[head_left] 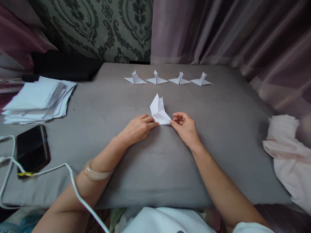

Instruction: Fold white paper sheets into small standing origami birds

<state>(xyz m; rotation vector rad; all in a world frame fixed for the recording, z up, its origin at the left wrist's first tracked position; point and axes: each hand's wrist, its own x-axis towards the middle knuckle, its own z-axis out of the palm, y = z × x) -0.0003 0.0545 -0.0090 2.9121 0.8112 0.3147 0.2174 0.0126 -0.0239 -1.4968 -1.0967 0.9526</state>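
A partly folded white paper figure (159, 110) rests on the grey cloth in front of me, its pointed flaps standing up. My left hand (141, 128) is closed on its lower left corner, the fingers pressed together at the edge. On the opposite side, my right hand (185, 129) pinches the lower right corner between thumb and index finger, with the other fingers curled. Beyond it, several finished-looking folded paper birds (180, 78) stand in a row, each with flat wings and a raised centre.
To the left lie a stack of white paper sheets (36, 100), a black phone (32, 147) and a white cable (77, 191) crossing my left forearm. Black fabric (65, 66) sits at the far left, pale crumpled cloth (286, 152) at the right edge. Curtains (184, 29) hang behind.
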